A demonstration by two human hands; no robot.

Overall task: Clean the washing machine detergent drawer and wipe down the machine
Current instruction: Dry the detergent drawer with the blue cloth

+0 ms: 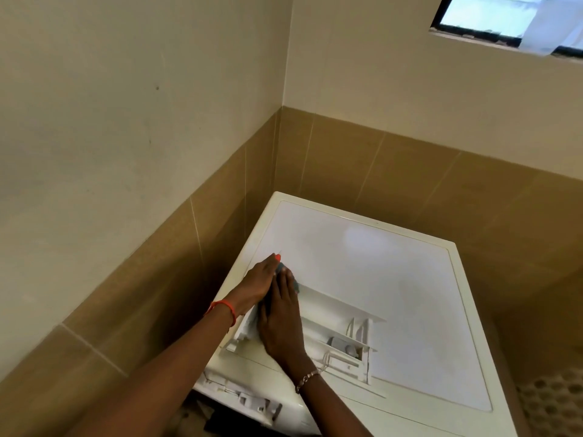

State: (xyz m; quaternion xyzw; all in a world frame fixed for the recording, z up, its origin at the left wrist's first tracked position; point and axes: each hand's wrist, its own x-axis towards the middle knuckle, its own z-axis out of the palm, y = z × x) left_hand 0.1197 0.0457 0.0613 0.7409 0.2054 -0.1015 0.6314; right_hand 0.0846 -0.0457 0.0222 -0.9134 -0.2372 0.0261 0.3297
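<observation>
The white washing machine [410,279] stands in a tiled corner, seen from above. The removed white detergent drawer [340,329] lies on its top near the front left, compartments facing me. My left hand [255,285], with an orange wrist thread, holds the drawer's left end; its fingers are mostly hidden behind my right hand. My right hand [280,320], wearing a bracelet, lies flat with straight fingers on a blue-green cloth [296,287] and presses it against the drawer. Only small bits of the cloth show around the fingers.
The open drawer slot [239,397] shows on the machine's front at the bottom. Tan wall tiles [394,171] close in on the left and behind. A narrow gap runs along the left wall. A small window [492,17] sits high up on the right.
</observation>
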